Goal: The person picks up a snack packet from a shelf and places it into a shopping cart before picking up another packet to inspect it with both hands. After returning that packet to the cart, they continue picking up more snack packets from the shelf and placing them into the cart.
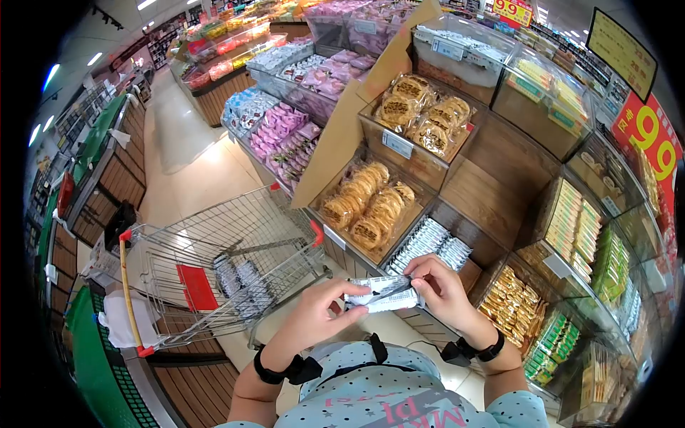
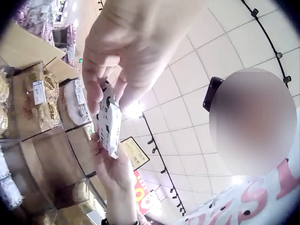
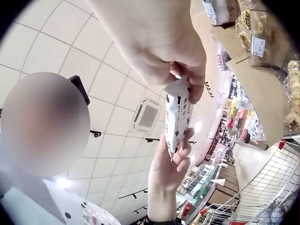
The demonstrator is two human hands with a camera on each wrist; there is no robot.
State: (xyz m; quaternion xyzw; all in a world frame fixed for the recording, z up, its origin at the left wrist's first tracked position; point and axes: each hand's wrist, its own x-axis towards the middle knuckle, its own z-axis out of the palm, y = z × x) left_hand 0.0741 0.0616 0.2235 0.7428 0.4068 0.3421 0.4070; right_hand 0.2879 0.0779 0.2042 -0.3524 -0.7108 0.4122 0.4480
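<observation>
Two small silver-white packets (image 1: 385,293) with dark print are held side by side in front of the body in the head view. The left hand (image 1: 322,309) pinches their left end between thumb and fingers; the right hand (image 1: 441,291) pinches the right end. In the left wrist view the left hand (image 2: 126,56) grips the top of a white packet (image 2: 109,126), and the other hand holds its lower end. From the right wrist, the right hand (image 3: 164,51) pinches one end of the packet (image 3: 178,112), with the left hand at the opposite end.
Below the packets is a bin of similar silver packets (image 1: 430,246). Bagged round crackers (image 1: 367,207) fill the bins beyond. A wire shopping cart (image 1: 193,274) stands at the left, with silver packets (image 1: 242,285) inside. Gold packets (image 1: 512,303) lie at the right.
</observation>
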